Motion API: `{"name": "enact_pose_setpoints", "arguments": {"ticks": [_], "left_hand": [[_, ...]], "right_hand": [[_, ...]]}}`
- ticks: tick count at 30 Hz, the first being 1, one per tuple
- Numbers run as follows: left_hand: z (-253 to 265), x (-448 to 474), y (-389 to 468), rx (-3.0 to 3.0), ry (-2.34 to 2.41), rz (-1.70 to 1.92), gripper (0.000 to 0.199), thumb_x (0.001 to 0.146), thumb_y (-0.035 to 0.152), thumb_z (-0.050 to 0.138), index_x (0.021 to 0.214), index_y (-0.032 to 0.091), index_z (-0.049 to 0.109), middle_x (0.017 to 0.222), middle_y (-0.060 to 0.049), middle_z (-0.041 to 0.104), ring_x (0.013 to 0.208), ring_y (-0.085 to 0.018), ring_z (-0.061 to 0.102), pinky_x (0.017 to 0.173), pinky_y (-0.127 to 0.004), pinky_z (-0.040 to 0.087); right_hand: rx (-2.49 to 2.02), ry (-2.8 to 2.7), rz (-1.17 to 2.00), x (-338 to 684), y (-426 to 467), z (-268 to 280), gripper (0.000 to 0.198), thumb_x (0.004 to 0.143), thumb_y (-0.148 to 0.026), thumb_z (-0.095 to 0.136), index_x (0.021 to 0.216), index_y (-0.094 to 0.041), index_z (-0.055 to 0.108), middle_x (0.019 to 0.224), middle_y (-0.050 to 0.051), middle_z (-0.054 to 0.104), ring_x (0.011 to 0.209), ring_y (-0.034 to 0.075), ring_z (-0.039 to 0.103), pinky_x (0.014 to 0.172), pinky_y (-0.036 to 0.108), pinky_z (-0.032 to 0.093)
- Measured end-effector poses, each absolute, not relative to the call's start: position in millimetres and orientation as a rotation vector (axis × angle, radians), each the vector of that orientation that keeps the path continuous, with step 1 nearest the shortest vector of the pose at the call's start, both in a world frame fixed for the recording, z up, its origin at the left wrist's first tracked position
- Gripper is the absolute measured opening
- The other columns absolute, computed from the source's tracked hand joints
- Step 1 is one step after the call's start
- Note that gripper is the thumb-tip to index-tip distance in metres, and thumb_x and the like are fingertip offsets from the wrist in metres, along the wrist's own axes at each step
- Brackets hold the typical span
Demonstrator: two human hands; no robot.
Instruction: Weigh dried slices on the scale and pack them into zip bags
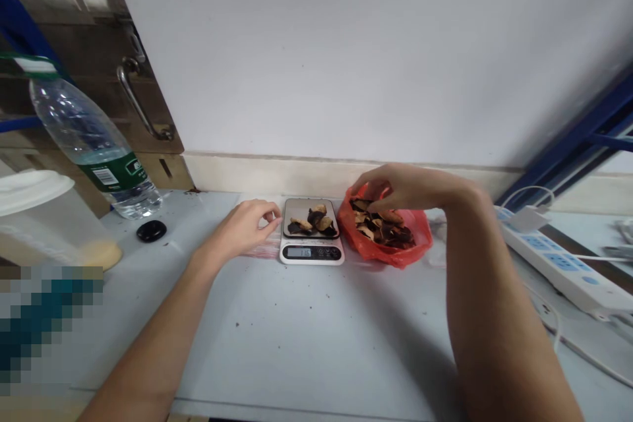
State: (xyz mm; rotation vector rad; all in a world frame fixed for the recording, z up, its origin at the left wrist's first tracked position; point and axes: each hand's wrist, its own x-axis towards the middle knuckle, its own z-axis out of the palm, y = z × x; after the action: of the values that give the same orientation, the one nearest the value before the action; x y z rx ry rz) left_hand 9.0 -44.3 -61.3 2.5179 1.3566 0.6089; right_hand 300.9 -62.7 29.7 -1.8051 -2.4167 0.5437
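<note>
A small white kitchen scale (312,254) stands on the table, its display reading what looks like 116. On its square plate lie several dried, dark-and-tan slices (324,219), perhaps dried mushroom. My left hand (251,223) hovers just left of the scale, fingers loosely curled, a gap between thumb and forefinger, nothing visible in it. To the right of the scale sits an opened red plastic bag (420,241) with more of these dried slices (388,232) inside. My right hand (383,183) reaches over the bag's far side, thumb and fingers apart; some fingertips are hidden among the slices.
Clear plastic bags (260,250) lie under my left hand. At the left are a large water bottle (91,138), a black round lid (151,231) and a white-lidded container (39,217). A power strip (568,270) with cables lies at the right. A white wall (316,66) rises behind.
</note>
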Motion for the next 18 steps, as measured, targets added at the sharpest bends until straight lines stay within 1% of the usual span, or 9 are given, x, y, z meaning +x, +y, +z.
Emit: {"name": "enact_pose_setpoints", "arguments": {"ticks": [3, 5, 8, 10, 13, 15, 17, 18], "left_hand": [[-57.5, 0.5, -45.0, 2.502, 1.373, 0.552, 0.026, 0.084, 0.035, 0.047, 0.091, 0.022, 0.068, 0.095, -0.006, 0.074, 0.090, -0.025, 0.068, 0.083, -0.036, 0.053], [-55.2, -5.6, -45.4, 2.500, 1.391, 0.464, 0.031, 0.079, 0.034, 0.049, 0.099, 0.023, 0.069, 0.105, -0.007, 0.073, 0.101, -0.027, 0.066, 0.090, -0.038, 0.052], [-53.6, -12.9, -45.2, 2.486, 1.441, 0.308, 0.041, 0.073, 0.029, 0.049, 0.109, 0.023, 0.069, 0.113, -0.008, 0.071, 0.112, -0.028, 0.063, 0.097, -0.041, 0.051], [-54.2, -15.8, -44.0, 2.474, 1.467, 0.265, 0.044, 0.071, 0.027, 0.049, 0.111, 0.023, 0.069, 0.115, -0.008, 0.071, 0.111, -0.028, 0.064, 0.096, -0.040, 0.051], [-56.0, -17.6, -40.4, 2.476, 1.459, 0.290, 0.043, 0.072, 0.024, 0.047, 0.109, 0.023, 0.069, 0.116, -0.007, 0.072, 0.108, -0.026, 0.066, 0.093, -0.038, 0.052], [-55.8, -17.3, -37.9, 2.478, 1.464, 0.315, 0.040, 0.075, 0.024, 0.045, 0.107, 0.024, 0.070, 0.109, -0.005, 0.075, 0.101, -0.025, 0.068, 0.090, -0.036, 0.053], [-54.4, -16.5, -36.8, 2.481, 1.475, 0.340, 0.038, 0.078, 0.025, 0.043, 0.104, 0.024, 0.071, 0.098, -0.004, 0.076, 0.093, -0.024, 0.070, 0.087, -0.035, 0.054], [-53.5, -16.1, -36.8, 2.483, 1.474, 0.357, 0.038, 0.079, 0.025, 0.043, 0.104, 0.024, 0.072, 0.096, -0.003, 0.077, 0.092, -0.023, 0.070, 0.086, -0.035, 0.054]], "right_hand": [[-2.093, -2.399, 0.436, 306.2, -62.0, 27.7, 0.034, 0.065, -0.013, 0.067, 0.093, -0.027, 0.078, 0.086, 0.001, 0.077, 0.078, 0.022, 0.069, 0.059, 0.028, 0.047], [-2.217, -2.355, 0.374, 305.6, -61.3, 27.3, 0.034, 0.065, -0.016, 0.068, 0.095, -0.028, 0.079, 0.090, 0.002, 0.078, 0.080, 0.022, 0.070, 0.059, 0.028, 0.047], [-2.181, -2.342, 0.299, 298.6, -60.4, 27.8, 0.030, 0.071, -0.024, 0.067, 0.099, -0.026, 0.078, 0.098, 0.003, 0.078, 0.083, 0.021, 0.069, 0.061, 0.026, 0.047], [-2.049, -2.341, 0.280, 290.4, -59.5, 27.2, 0.031, 0.076, -0.024, 0.065, 0.105, -0.025, 0.077, 0.101, 0.004, 0.077, 0.082, 0.019, 0.068, 0.062, 0.025, 0.047], [-1.843, -2.358, 0.327, 274.4, -57.8, 23.0, 0.039, 0.076, -0.018, 0.065, 0.113, -0.025, 0.074, 0.105, 0.005, 0.077, 0.083, 0.017, 0.068, 0.065, 0.023, 0.049], [-1.795, -2.389, 0.391, 262.6, -56.5, 18.4, 0.042, 0.075, -0.017, 0.067, 0.115, -0.026, 0.073, 0.107, 0.005, 0.076, 0.084, 0.017, 0.069, 0.064, 0.023, 0.049], [-1.828, -2.442, 0.457, 251.5, -54.8, 13.4, 0.045, 0.073, -0.019, 0.071, 0.118, -0.026, 0.073, 0.112, 0.005, 0.075, 0.088, 0.019, 0.070, 0.062, 0.023, 0.050], [-1.869, -2.470, 0.492, 246.6, -53.8, 10.9, 0.048, 0.072, -0.020, 0.073, 0.119, -0.027, 0.072, 0.115, 0.006, 0.074, 0.090, 0.020, 0.070, 0.061, 0.024, 0.050]]}}
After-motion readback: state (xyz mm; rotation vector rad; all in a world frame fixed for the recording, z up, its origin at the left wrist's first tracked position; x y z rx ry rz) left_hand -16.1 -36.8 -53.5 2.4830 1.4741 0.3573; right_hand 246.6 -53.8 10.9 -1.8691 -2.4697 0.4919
